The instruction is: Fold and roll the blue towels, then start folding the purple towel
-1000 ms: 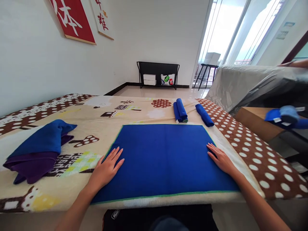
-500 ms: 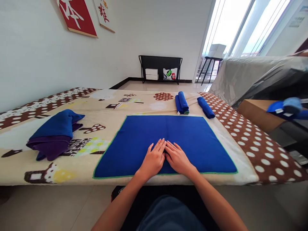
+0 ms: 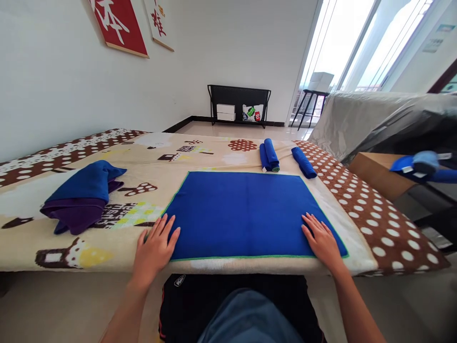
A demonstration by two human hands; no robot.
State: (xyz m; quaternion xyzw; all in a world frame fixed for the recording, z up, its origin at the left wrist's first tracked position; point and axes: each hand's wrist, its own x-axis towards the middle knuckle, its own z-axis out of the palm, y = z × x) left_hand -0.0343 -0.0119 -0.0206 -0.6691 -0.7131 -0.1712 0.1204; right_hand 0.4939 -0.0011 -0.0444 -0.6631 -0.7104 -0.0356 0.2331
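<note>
A blue towel (image 3: 243, 214) with green stitched edges lies spread flat near the front edge of the bed. My left hand (image 3: 157, 243) rests palm down over its left edge, fingers apart. On the towel's right side lies my right hand (image 3: 320, 238), also flat with fingers stretched out. Neither hand grips anything. Beyond the towel's far edge are a pair of rolled blue towels (image 3: 269, 155) side by side. Another rolled blue towel (image 3: 303, 162) lies to their right.
A loose heap of blue and purple cloths (image 3: 84, 195) sits at the left on the patterned blanket (image 3: 200, 159). Right of the bed, blue items (image 3: 424, 164) lie near a cardboard box (image 3: 378, 174). A black rack (image 3: 239, 102) stands against the far wall.
My hands have moved apart from the middle of the towel, the left one out to the left edge, the right one out toward the right edge. The towel stays flat.
</note>
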